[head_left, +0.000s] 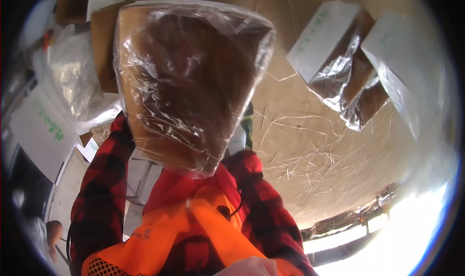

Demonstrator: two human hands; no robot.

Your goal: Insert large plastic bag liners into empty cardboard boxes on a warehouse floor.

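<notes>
A brown cardboard box (189, 77) lined with a clear plastic bag fills the upper middle, its open mouth facing me. The wrinkled film is folded out over the rim. Both my arms reach up to it in red-and-black checked sleeves. My left hand is hidden behind the box's lower left side, where the left cuff (120, 126) ends. At the lower right side, part of my right hand (237, 142) shows, in something whitish. Its fingers are out of sight behind the box. The box is held up between the two hands.
At the right on the brown floor (310, 174) stand white-flapped boxes (334, 38) with clear liners. Thin straw-like strips (315, 155) lie scattered there. More boxes (43, 126) and a clear-bagged carton (72, 72) crowd the left. Someone's hand (53, 232) shows at the lower left.
</notes>
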